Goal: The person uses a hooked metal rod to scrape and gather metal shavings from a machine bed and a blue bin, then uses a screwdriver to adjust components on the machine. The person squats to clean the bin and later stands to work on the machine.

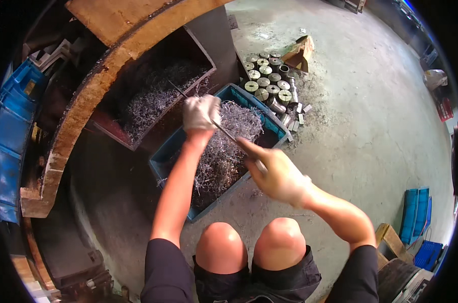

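Thin rod in both hands

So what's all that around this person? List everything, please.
bin: one, blue, centre
open box: one, dark reddish, upper left of bin
shavings: uncountable, silvery, in both
rod: one, grey, above bin
curved beam: one, rusty brown, upper left
cylinders: over a dozen, grey, top centre
packaging: one, brown, beside cylinders
small blocks: several, silvery, near cylinders
container: count unclear, blue, far left
crates: at least two, blue, lower right
knees: two, bare, lower centre
left hand: one, white-gloved, gripping rod
right hand: one, colour unclear, gripping rod
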The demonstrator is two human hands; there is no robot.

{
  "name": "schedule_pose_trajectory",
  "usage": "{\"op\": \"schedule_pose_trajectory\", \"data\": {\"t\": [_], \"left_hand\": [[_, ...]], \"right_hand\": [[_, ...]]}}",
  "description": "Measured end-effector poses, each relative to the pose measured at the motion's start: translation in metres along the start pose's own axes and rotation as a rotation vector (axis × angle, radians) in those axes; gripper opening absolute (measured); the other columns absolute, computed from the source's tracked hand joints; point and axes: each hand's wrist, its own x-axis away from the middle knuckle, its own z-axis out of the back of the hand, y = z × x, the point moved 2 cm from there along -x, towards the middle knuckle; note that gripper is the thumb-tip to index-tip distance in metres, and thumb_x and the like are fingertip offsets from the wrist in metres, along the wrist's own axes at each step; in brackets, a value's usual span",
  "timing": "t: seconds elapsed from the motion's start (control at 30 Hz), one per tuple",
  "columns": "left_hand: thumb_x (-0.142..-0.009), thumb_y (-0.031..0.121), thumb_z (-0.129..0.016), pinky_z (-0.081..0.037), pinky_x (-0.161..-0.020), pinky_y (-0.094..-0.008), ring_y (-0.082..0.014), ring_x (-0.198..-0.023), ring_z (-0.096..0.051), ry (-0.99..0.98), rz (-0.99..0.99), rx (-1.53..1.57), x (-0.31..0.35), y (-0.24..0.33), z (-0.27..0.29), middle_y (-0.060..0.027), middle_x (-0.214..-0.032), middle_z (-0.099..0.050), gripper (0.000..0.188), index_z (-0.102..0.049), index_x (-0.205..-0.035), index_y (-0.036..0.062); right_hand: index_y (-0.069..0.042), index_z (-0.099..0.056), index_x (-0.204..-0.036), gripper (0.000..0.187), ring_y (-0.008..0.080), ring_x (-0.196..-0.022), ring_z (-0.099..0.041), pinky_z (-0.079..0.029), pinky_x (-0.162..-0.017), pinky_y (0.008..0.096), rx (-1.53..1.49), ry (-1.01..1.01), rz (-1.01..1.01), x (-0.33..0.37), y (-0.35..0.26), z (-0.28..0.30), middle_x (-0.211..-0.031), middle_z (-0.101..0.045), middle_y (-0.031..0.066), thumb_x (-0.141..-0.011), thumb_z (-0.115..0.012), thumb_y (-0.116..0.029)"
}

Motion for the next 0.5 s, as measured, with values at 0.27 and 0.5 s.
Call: {"op": "schedule_pose_trajectory", "data": {"t": [0.27,0.5], "left_hand": [[-0.082,0.021,-0.059,-0.041,-0.062,-0.0397,-0.0273,-0.059,-0.050,-0.029,-0.257,0.032,0.011,0.052,0.058,-0.0080,-0.059,-0.050,0.015,-0.058,-0.073,0.0085],[-0.082,0.022,-0.053,-0.047,-0.076,-0.0441,-0.0368,-0.080,-0.058,-0.448,-0.099,-0.433,-0.038,-0.113,0.038,-0.0168,-0.077,-0.061,0.014,-0.062,-0.081,0.0119]], "right_hand": [[-0.002,-0.020,-0.140,0.082,0.0305,-0.059,-0.061,-0.049,-0.053,0.0396,0.106,-0.239,0.003,0.072,-0.042,0.008,-0.069,-0.060,0.0119,-0.069,-0.061,-0.007],[-0.008,-0.035,-0.135,0.058,0.0387,-0.067,-0.060,-0.047,-0.062,0.0465,0.015,0.028,0.004,-0.079,-0.002,-0.090,-0.070,-0.060,0.0217,-0.080,-0.053,-0.013]]}}
